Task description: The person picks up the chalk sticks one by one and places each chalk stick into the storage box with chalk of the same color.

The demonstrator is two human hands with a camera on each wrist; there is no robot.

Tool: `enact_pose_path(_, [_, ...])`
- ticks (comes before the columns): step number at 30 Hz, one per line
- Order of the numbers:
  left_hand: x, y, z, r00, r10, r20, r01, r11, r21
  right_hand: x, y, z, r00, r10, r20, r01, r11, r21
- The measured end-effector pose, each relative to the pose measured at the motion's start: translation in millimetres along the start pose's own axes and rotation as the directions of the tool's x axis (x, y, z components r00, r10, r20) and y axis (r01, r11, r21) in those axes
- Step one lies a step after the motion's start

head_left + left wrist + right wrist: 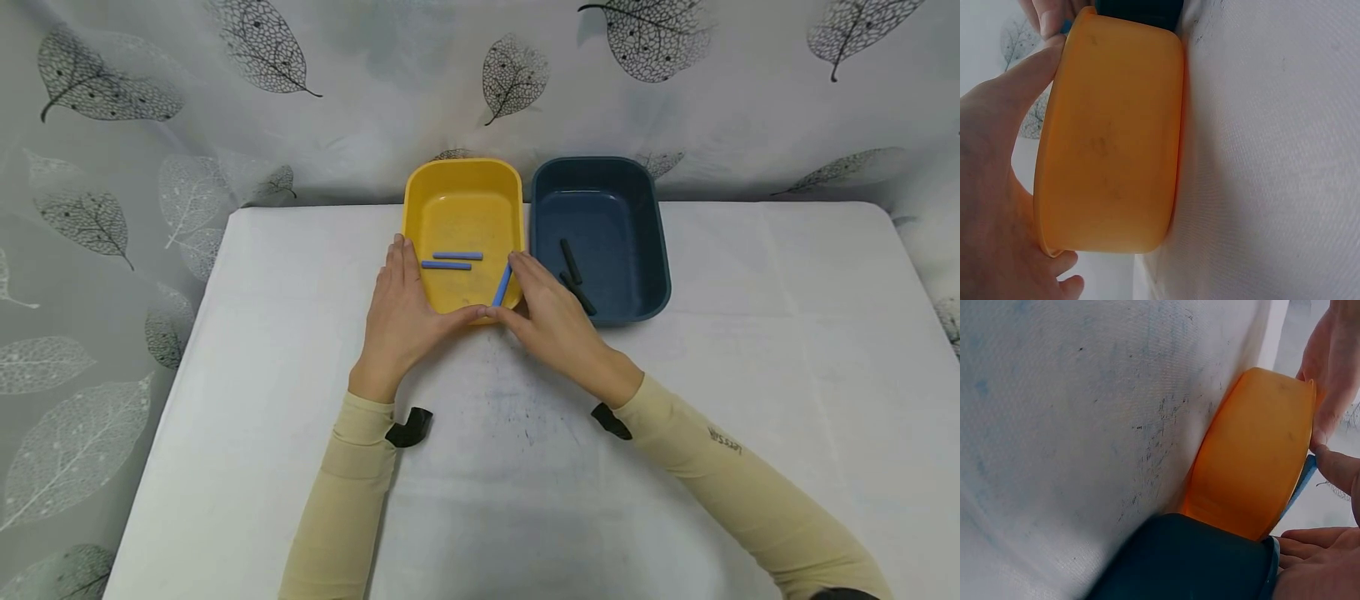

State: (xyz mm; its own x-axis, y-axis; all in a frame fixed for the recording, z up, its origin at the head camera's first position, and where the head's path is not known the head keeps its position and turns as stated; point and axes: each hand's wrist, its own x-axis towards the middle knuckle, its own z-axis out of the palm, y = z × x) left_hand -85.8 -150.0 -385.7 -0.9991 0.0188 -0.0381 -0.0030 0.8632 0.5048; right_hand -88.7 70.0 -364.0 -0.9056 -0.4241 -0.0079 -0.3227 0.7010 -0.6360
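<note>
A yellow bin [463,187] stands at the back of the table with two slim blue sticks [457,256] lying in it. My left hand [401,317] rests along its left side, fingers stretched out and thumb at the front rim. A third blue stick [502,286] slants over the bin's front right corner, its ends between the thumb and index finger of my right hand [558,321]. The two thumb tips meet near the stick's lower end. In the right wrist view, this stick [1297,487] runs along the yellow rim.
A dark blue bin [652,258] adjoins the yellow one on the right, with two black sticks [571,261] inside. Dark specks and bluish smudges mark the white table cover [517,417] in front. A leaf-patterned curtain [405,92] hangs behind.
</note>
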Motion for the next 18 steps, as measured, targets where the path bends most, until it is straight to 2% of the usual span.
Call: enact_pose_path(18, [0.5, 0.0, -0.7, 1.000, 0.008, -0.006, -0.008, 1.000, -0.016, 0.5, 1.2, 1.3, 1.000, 0.000, 0.001, 0.000, 1.000, -0.020])
